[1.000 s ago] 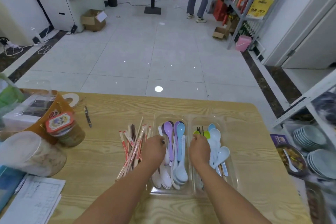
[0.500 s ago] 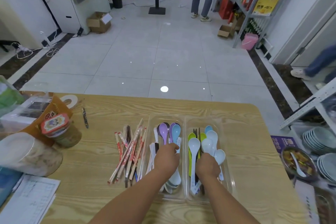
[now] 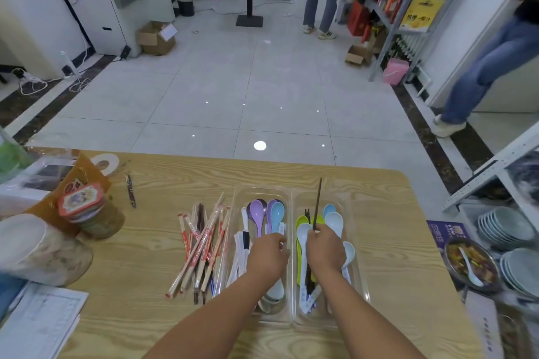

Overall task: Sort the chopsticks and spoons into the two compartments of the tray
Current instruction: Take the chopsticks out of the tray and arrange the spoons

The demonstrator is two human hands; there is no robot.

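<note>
Over right compartment (image 3: 345,199) | right hand (image 3: 325,251) pinches dark chopstick (image 3: 318,204) | thin, near-upright

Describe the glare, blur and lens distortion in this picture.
Head view: a ceiling light glares as a white spot on the floor tiles; the jeans-clad legs at right are motion-blurred; the wide lens bows the table edge and tilts the shelving; the dark chopstick in the right hand looks fairly sharp.

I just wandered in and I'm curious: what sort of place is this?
Probably a small eatery or canteen with a shop corner: stacked plates and a dish of food at the right, a tray of spoons with wrapped chopsticks beside it, and shelves of packaged goods.
</note>
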